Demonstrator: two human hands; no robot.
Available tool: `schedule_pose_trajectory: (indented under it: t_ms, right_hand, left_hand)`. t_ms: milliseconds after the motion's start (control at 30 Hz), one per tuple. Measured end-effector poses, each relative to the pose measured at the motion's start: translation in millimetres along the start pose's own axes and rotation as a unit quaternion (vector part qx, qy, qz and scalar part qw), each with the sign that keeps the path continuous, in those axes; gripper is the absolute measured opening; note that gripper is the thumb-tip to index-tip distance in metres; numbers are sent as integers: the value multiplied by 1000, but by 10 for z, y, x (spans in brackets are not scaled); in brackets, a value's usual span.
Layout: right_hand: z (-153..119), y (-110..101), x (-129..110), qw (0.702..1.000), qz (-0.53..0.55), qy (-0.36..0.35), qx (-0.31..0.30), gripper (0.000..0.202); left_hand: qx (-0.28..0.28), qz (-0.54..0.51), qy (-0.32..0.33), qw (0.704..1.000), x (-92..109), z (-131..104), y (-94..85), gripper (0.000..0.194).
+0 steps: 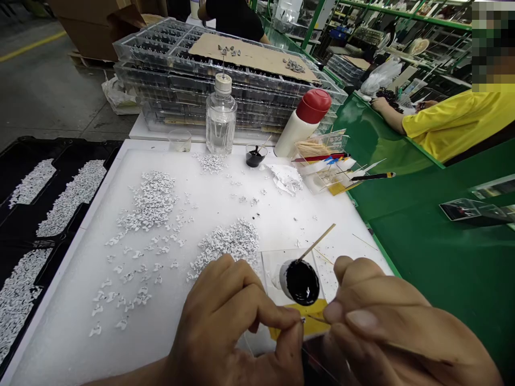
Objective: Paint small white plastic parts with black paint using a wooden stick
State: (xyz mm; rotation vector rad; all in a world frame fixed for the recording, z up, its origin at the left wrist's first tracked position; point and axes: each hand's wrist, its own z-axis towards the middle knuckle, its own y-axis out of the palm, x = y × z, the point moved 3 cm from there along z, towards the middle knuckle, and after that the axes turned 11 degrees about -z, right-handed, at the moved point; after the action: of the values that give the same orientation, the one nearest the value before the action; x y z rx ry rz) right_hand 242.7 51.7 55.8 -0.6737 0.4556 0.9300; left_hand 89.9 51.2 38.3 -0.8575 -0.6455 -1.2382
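Note:
Between thumb and forefinger, my left hand (245,321) pinches a small white part (303,320), mostly covered by the fingertips. A thin wooden stick (316,318) is gripped in my right hand (386,321), its tip close to that part; whether they touch I cannot tell. Just beyond my fingertips stands a small cup of black paint (302,282), with another stick (317,241) leaning out of it. Yellow tape (322,310) lies beneath the cup. Past my left hand is a pile of small white parts (229,241).
More white parts (151,201) lie on the white table (68,332). At its back stand a clear bottle (221,120), a small black-paint cup (255,156), a red-capped bottle (301,120) and a toothpick box (317,171). Stacked trays (173,96) rise behind; a person in yellow (462,120) sits right.

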Motion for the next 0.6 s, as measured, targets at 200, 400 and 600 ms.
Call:
schedule_pose_trajectory:
  t_ms: [200, 400, 600]
  right_hand:
    - [61, -51, -16, 1000, 18, 8, -12, 16]
    - [147, -125, -1, 998, -16, -19, -64, 18]
    - [-24, 3, 30, 998, 13, 14, 62, 7]
  left_hand:
    - [0, 2, 10, 1000, -56, -13, 38, 24]
    - [1, -1, 10, 1000, -12, 2, -10, 23]
    - [9, -5, 16, 1000, -5, 5, 1, 24]
